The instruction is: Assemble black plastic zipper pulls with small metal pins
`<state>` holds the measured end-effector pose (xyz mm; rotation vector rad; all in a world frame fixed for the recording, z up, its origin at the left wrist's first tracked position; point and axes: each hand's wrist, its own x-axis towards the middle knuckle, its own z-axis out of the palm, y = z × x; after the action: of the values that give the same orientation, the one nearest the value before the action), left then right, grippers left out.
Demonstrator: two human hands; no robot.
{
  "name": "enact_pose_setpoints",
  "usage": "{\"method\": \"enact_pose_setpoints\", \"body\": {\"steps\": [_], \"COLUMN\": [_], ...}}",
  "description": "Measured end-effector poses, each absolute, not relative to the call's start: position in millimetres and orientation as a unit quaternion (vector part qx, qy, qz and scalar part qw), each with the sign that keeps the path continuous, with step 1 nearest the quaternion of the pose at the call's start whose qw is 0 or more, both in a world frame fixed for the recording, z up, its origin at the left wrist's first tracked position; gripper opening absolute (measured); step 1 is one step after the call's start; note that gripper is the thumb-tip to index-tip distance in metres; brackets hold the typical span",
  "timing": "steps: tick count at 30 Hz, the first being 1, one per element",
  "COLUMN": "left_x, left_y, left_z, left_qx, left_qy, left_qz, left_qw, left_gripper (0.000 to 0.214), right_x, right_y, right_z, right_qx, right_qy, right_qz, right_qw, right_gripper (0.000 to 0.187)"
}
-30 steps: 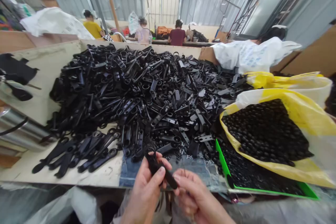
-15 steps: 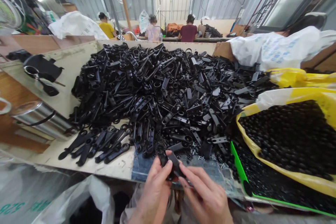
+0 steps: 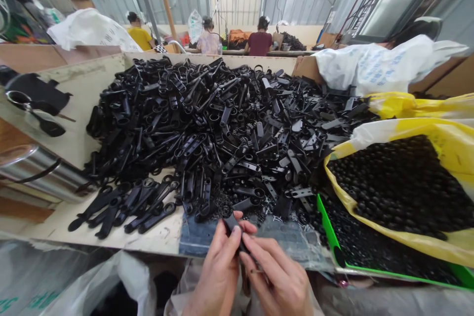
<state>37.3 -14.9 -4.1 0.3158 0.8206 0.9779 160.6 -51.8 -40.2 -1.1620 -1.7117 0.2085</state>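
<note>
Between my two hands, above the front edge of the bench, is a black plastic handle piece (image 3: pixel 233 223). My left hand (image 3: pixel 218 266) is closed around it, thumb on top. The fingers of my right hand (image 3: pixel 277 269) pinch its near end, and that end is largely hidden by them. Just beyond lies a big heap of black plastic handle parts (image 3: pixel 207 118), with ring ends and flat strips mixed in. Small metal pins (image 3: pixel 277 217) are scattered at its front. A row of black handles (image 3: pixel 137 202) rests on the pale board to the left.
At right, a yellow bag (image 3: pixel 340 197) of round black pieces stands by a green tray (image 3: pixel 329 229) of small black parts. A steel flask (image 3: pixel 40 170) lies at left. White sacks (image 3: pixel 126 276) hang below the front edge. Several people (image 3: pixel 259 39) sit at the back.
The camera view has shifted slightly to the right. The flat plate and the handle, seen apart before, now appear as one piece in my hands, and my right fingers have moved in closer.
</note>
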Motion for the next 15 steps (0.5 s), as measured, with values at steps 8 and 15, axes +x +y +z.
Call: {"method": "enact_pose_setpoints", "body": {"steps": [8, 15], "left_x": [34.6, 24.2], "left_y": [-18.1, -31.2], "left_z": [-16.1, -11.2], "left_qx": [0.256, 0.399], "left_qy": [0.479, 0.448], "left_qz": [0.444, 0.327], "left_qw": [0.712, 0.73], "left_gripper": [0.052, 0.051], "right_x": [164.1, 183.8], "right_y": [-54.8, -38.8], "right_z": [-38.4, -12.3], "right_qx": [-0.497, -0.546], "right_qy": [-0.712, -0.49], "right_qz": [0.139, 0.507], "right_qw": [0.476, 0.454], "right_gripper": [0.036, 0.034]}}
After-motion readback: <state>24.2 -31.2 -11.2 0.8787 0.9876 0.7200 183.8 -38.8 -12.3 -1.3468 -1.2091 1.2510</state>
